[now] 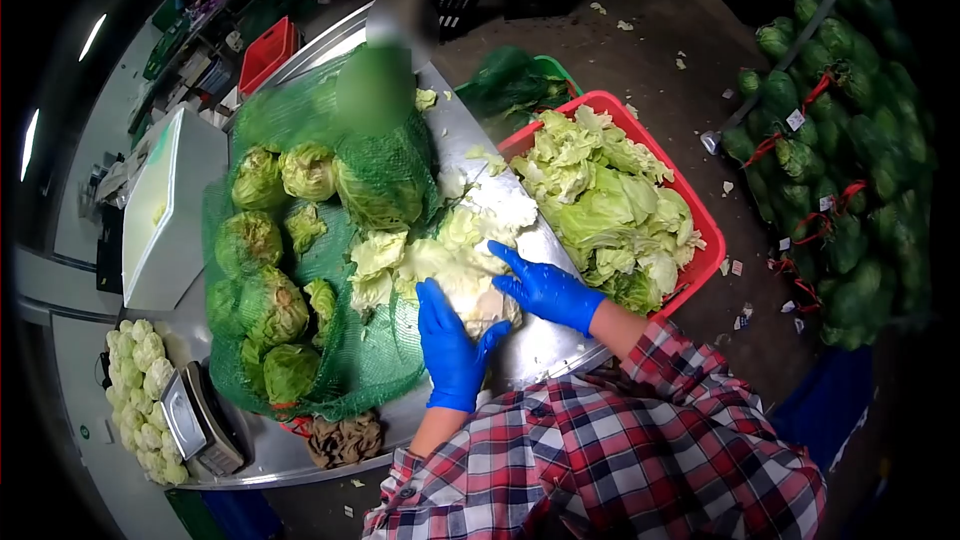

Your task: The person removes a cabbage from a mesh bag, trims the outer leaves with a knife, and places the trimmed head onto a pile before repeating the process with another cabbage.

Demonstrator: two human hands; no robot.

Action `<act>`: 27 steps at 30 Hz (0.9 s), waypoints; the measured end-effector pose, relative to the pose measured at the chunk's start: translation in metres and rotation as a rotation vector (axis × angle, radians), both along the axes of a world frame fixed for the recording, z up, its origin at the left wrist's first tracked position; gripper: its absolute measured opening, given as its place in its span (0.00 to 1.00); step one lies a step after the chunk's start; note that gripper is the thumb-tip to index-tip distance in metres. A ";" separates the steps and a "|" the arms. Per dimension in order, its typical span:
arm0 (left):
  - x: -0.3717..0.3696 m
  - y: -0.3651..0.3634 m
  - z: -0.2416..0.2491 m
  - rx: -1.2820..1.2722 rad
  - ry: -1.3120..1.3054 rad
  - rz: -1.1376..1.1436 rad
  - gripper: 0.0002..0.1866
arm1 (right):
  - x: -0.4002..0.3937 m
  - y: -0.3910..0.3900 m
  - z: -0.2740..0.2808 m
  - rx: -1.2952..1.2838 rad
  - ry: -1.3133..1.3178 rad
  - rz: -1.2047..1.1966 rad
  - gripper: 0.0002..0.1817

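A pale, partly trimmed cabbage head (pixel 478 302) lies at the table's near edge among loose leaves (pixel 465 235). My left hand (pixel 452 352), in a blue glove, cups its near-left side with the thumb apart from the fingers. On the right, my right hand (pixel 548 292), also gloved in blue, presses its fingers against the head's upper right side. Left of my hands, a green mesh sack (pixel 390 365) lies opened out, with several untrimmed cabbages (pixel 275 305) on and in it; some have browned outer leaves.
A red crate (pixel 715 240) heaped with cabbage leaves (pixel 610 200) stands right of the metal table (pixel 460 130). A scale (pixel 200 420) and a pile of trimmed pale heads (pixel 140 395) are at the left. Filled net sacks (pixel 840 170) stack at far right; a brown cloth-like bundle (pixel 345 438) sits at the near edge.
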State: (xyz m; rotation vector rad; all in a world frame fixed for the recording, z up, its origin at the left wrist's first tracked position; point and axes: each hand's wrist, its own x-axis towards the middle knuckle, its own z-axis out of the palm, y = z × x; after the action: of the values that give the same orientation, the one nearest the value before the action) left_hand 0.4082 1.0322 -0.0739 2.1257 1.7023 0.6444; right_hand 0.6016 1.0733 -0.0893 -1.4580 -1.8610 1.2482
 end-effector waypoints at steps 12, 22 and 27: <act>-0.033 -0.006 0.008 0.029 -0.129 0.044 0.64 | -0.040 0.007 0.026 -0.557 0.304 -0.138 0.53; -0.042 -0.019 -0.004 0.029 -0.139 0.085 0.65 | -0.060 0.031 0.020 -0.094 -0.061 0.142 0.48; -0.039 -0.025 0.000 0.002 -0.147 0.063 0.62 | -0.049 0.038 0.000 -0.248 0.341 -0.047 0.24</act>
State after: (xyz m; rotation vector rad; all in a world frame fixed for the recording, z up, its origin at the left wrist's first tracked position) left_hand 0.3689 1.0068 -0.0738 1.9802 1.6946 0.7996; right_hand 0.5531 1.1111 -0.0888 -1.2985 -1.4817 1.6352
